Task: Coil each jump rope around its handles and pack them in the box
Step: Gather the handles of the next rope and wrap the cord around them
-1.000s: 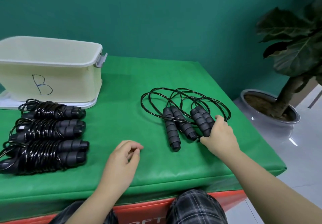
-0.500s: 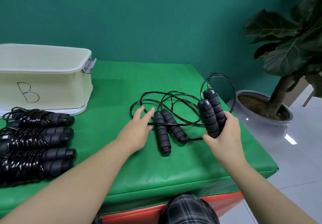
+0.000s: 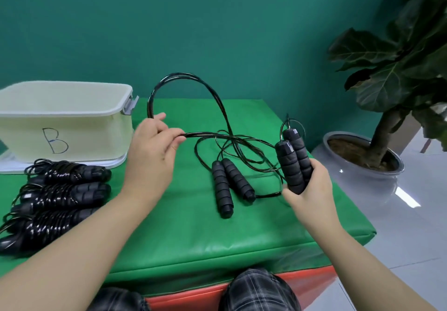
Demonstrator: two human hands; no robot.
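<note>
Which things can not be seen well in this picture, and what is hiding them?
- Inside of the cream plastic box marked B, head view: its near wall hides the contents.
- Wrapped black jump ropes: the left edge cuts them, so their count is unsure.
- Loose black cords: they cross, so which belongs to the foam handles in the right hand is unclear.

Right hand (image 3: 307, 190) grips handles (image 3: 294, 163); left hand (image 3: 151, 146) pinches rope (image 3: 205, 88).

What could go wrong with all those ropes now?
The cord that the left hand lifts crosses the cord of the spare rope lying on the table, so they might tangle or drag it along. The two handles in the right hand might slip apart.
</note>
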